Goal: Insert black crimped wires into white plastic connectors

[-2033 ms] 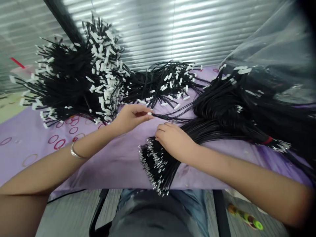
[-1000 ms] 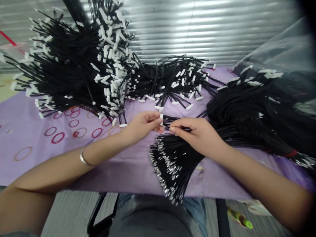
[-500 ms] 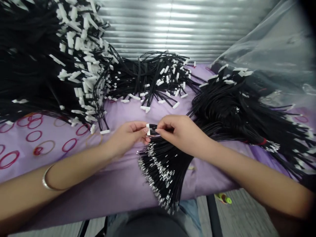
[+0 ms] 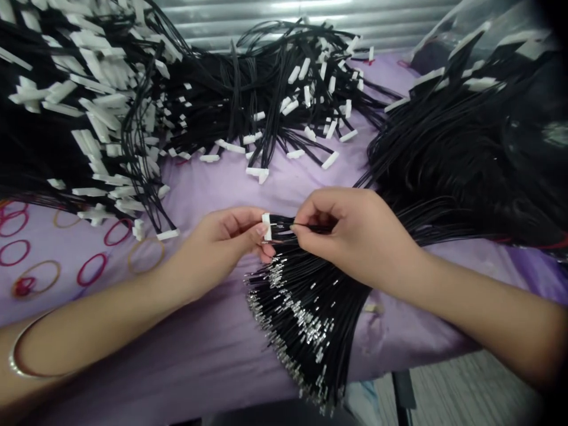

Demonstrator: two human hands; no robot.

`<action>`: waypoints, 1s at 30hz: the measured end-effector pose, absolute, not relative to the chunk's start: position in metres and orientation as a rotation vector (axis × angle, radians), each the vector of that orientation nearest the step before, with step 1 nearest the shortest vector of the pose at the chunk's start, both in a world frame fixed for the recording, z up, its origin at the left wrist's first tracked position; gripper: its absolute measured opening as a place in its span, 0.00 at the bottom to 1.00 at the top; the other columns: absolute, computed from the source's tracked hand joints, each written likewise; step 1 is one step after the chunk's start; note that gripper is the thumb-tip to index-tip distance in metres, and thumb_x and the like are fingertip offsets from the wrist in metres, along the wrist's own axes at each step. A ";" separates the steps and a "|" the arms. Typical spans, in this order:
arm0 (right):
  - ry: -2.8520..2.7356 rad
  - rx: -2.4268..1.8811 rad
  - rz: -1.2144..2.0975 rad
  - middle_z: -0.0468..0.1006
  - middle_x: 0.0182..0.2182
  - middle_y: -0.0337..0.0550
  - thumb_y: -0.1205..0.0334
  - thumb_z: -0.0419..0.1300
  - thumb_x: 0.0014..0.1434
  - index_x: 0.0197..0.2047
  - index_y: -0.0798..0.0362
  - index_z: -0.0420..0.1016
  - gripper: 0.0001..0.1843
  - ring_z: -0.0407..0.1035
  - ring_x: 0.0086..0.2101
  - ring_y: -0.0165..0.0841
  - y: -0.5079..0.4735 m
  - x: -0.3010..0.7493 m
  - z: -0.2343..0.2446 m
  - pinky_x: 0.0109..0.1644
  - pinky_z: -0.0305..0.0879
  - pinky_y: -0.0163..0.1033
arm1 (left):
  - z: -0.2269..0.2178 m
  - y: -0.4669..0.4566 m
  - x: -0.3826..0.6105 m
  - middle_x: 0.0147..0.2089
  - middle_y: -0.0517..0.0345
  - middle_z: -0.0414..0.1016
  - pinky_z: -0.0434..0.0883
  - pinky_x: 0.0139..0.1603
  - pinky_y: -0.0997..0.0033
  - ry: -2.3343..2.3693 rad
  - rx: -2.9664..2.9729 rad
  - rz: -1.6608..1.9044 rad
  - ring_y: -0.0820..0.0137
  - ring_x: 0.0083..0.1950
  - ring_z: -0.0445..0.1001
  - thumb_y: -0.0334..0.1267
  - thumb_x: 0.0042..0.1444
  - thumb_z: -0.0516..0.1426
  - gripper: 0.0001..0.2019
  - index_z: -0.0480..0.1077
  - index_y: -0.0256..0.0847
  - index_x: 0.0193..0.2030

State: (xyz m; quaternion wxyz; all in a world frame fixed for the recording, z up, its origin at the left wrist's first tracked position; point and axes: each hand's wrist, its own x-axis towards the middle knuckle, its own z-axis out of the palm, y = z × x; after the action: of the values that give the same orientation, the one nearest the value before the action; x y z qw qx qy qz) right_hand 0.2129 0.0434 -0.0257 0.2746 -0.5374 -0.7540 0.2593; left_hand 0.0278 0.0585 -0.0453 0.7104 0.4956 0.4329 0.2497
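Note:
My left hand (image 4: 222, 242) pinches a small white connector (image 4: 266, 226) between thumb and fingers at the middle of the table. My right hand (image 4: 355, 234) meets it from the right, pinching a thin black wire (image 4: 313, 226) that runs into the connector. Just below both hands lies a fanned bundle of black wires with metal-tipped ends (image 4: 302, 319), reaching the table's front edge.
Piles of black wires with white connectors (image 4: 89, 118) fill the left and back (image 4: 284, 100) of the purple cloth (image 4: 213, 349). A big heap of black wires (image 4: 465, 154) lies at right. Red and tan rubber bands (image 4: 26, 284) lie at left.
My right hand lifted off the metal-tipped bundle and came up to the connector in my left hand. The view has moved closer and lower over the table.

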 end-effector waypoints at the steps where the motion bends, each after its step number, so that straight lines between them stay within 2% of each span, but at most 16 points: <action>1: -2.025 -1.437 0.675 0.69 0.19 0.33 0.71 0.59 0.48 0.23 0.56 0.71 0.05 0.60 0.21 0.21 0.043 0.213 -0.026 0.26 0.54 0.30 | -0.046 0.059 0.028 0.27 0.62 0.72 0.70 0.33 0.83 0.963 1.096 0.558 0.81 0.28 0.70 0.36 0.54 0.57 0.06 0.72 0.35 0.36; 7: -2.121 -1.386 0.494 0.68 0.20 0.34 0.72 0.58 0.49 0.22 0.55 0.68 0.06 0.59 0.22 0.23 0.041 0.213 -0.030 0.27 0.53 0.31 | -0.046 0.060 0.028 0.26 0.61 0.73 0.71 0.33 0.83 0.994 1.110 0.557 0.81 0.28 0.71 0.36 0.53 0.57 0.06 0.72 0.35 0.35; 14: -2.208 -1.304 0.461 0.67 0.22 0.36 0.72 0.58 0.50 0.24 0.56 0.67 0.06 0.60 0.25 0.24 0.039 0.216 -0.030 0.28 0.54 0.31 | -0.046 0.060 0.028 0.26 0.61 0.73 0.71 0.32 0.85 0.988 1.148 0.536 0.81 0.28 0.71 0.36 0.54 0.57 0.06 0.72 0.35 0.34; 30: -2.320 -1.313 0.276 0.69 0.24 0.39 0.69 0.54 0.54 0.26 0.55 0.67 0.06 0.62 0.25 0.26 0.037 0.214 -0.031 0.28 0.56 0.34 | -0.044 0.060 0.031 0.26 0.61 0.74 0.71 0.29 0.85 1.036 1.101 0.562 0.81 0.26 0.71 0.34 0.53 0.58 0.05 0.73 0.35 0.33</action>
State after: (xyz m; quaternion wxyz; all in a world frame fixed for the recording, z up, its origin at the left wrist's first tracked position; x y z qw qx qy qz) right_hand 0.2145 0.0366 -0.0308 0.2288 -0.4770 -0.8426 0.1004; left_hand 0.0311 0.0597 -0.0436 0.6921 0.4926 0.4636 0.2517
